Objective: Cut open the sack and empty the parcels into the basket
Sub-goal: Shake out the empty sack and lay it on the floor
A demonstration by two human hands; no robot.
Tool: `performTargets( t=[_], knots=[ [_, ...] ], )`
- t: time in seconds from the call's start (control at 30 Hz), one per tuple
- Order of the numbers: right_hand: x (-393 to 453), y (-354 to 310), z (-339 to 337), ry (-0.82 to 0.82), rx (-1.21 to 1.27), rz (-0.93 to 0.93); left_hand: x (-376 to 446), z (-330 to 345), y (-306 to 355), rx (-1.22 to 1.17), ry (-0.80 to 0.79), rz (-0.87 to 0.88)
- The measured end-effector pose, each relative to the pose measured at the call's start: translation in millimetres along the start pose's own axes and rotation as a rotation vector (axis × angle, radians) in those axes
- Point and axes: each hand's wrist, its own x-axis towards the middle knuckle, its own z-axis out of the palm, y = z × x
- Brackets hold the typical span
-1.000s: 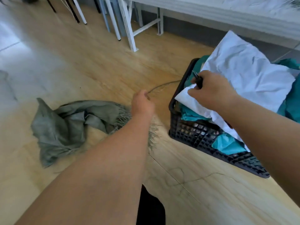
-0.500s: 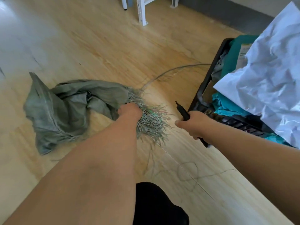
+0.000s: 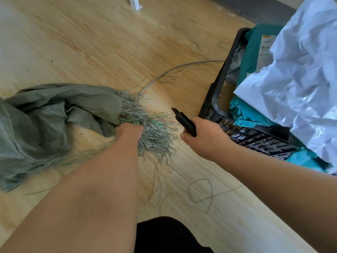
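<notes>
A limp grey-green woven sack (image 3: 51, 114) lies crumpled on the wooden floor at the left, its cut end frayed into loose strands (image 3: 155, 136). My left hand (image 3: 128, 131) is closed on that frayed end. My right hand (image 3: 204, 137) grips a black cutter (image 3: 184, 120), its tip pointing up and left, just right of the strands. The black plastic basket (image 3: 215, 99) stands at the right, heaped with a big white parcel (image 3: 295, 84) and teal parcels (image 3: 253, 52).
A long grey cord (image 3: 175, 69) curves over the floor from the sack's end toward the basket. Loose threads (image 3: 200, 194) lie on the boards in front of me. A white furniture leg (image 3: 134, 3) stands at the top. My dark-clothed knee (image 3: 167, 236) fills the bottom centre.
My right hand came off the white parcel in the basket and dropped beside the sack with the cutter. My left hand went down from the cord onto the frayed end.
</notes>
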Motion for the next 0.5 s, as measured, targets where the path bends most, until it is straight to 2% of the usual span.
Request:
performTargets(
  t=[0.1,0.17,0.23,0.37,0.5],
  knots=[
    [-1.7,6.9,2.3,0.007,0.019,-0.033,-6.8,-9.5,-1.8,-0.308,0.358,0.049],
    [-2.8,13.2,4.4,0.02,0.041,-0.05,-16.7,-21.6,-1.5,-0.449,0.503,0.102],
    [-6.1,17.7,4.7,0.027,0.097,-0.046,-34.5,-26.6,1.4,-0.335,0.512,0.183],
    [-31.5,24.2,-3.0,-0.007,0.276,0.045,-89.7,-11.6,-1.0,-0.068,0.398,0.283],
    [-65.6,36.4,-14.3,-0.088,0.372,0.125,-167.8,16.4,-6.9,-0.132,0.358,0.265]
  ],
)
